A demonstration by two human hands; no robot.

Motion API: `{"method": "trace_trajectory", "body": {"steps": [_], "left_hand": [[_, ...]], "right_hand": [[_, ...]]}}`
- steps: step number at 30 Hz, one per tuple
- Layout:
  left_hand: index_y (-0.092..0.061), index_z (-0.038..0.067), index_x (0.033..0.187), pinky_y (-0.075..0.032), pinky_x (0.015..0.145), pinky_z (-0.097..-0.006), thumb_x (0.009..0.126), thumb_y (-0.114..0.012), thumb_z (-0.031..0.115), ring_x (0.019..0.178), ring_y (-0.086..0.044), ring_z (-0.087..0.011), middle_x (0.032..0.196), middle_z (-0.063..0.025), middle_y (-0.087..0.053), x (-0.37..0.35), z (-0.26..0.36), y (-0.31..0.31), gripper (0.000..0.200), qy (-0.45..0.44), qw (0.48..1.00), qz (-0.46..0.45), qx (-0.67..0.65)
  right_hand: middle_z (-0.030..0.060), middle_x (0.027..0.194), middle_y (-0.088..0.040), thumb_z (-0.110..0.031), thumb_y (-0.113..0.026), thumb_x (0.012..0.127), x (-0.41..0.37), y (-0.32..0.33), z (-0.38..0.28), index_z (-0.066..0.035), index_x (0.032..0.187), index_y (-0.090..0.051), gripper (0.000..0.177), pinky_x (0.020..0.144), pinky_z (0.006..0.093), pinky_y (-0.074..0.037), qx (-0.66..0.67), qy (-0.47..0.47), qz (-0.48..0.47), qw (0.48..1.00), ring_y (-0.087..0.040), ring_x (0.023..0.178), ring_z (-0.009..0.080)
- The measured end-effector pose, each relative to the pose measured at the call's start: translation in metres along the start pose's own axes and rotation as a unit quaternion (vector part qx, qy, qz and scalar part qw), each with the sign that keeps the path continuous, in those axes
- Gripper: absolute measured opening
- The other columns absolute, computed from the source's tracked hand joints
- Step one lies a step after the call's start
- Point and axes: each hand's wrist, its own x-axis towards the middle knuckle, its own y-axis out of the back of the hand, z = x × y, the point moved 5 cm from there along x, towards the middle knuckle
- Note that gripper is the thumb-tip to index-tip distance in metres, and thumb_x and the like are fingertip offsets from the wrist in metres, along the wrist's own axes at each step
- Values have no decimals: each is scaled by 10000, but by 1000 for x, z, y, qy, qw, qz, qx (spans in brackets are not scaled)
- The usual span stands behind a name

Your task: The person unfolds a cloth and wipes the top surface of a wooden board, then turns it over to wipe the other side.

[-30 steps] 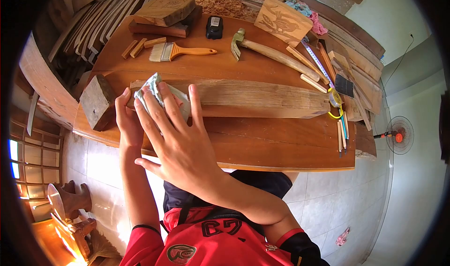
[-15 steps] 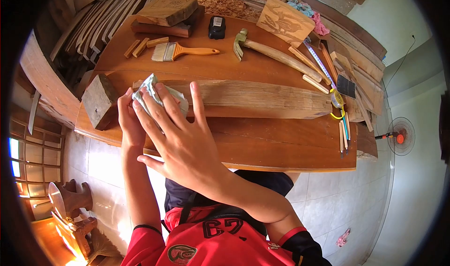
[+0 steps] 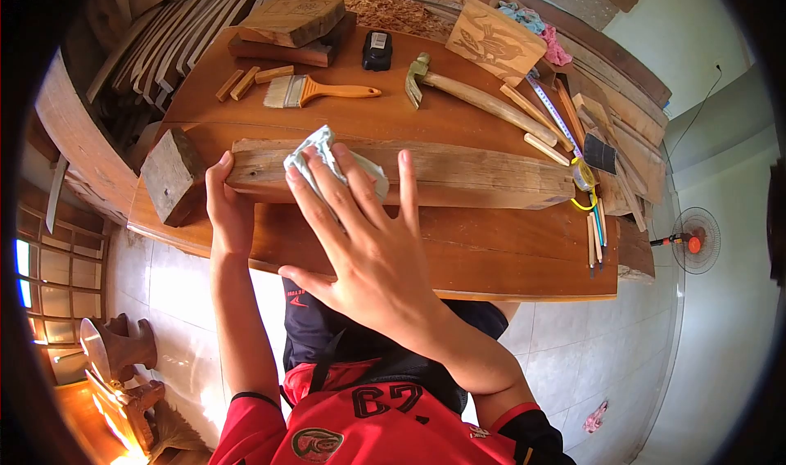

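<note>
A long wooden block (image 3: 467,170) lies across the table, its grain rough and lighter toward the right. My left hand (image 3: 228,211) grips the block's left end, thumb up at the corner and the other fingers mostly hidden. My right hand (image 3: 360,244) is open, fingers spread and stretched out. Under those fingers a crumpled pale cloth (image 3: 372,174) is pressed against the block's top, left of its middle. Part of the cloth bunches up past the fingertips. Just left of my left hand stands a short grey-brown wood block (image 3: 173,178).
On the brown table (image 3: 491,252) behind the block are a paintbrush (image 3: 336,92), a hammer (image 3: 483,97), a black box-like object (image 3: 377,51) and a carved board (image 3: 495,41). A tape measure (image 3: 583,174) and pencils (image 3: 596,236) lie at right. Stacked wood borders the table.
My right hand and the cloth have slid right along the wooden block, away from my left hand. The block's left end now shows. My left hand stays about where it was.
</note>
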Motion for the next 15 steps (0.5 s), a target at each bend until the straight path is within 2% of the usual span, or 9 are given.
{"method": "trace_trajectory", "body": {"steps": [7, 15], "left_hand": [[-615, 42, 1418, -354, 1227, -437, 1109, -447, 517, 1399, -559, -234, 1439, -111, -654, 1, -2, 7, 591, 1, 1000, 12, 14], [-627, 54, 1386, -334, 1229, -423, 1108, -470, 499, 1395, -545, -224, 1416, -98, -653, 2, -2, 7, 548, -7, 1000, 1, 4]], "right_hand": [[120, 1709, -454, -631, -818, 857, -11, 13, 15, -132, 1689, -430, 1045, 1278, 785, -126, -26, -23, -16, 999, -409, 1593, 339], [128, 1703, -479, -619, -848, 841, -25, 29, 35, -127, 1675, -453, 1046, 1305, 748, -108, -62, -42, -4, 997, -456, 1562, 355]]}}
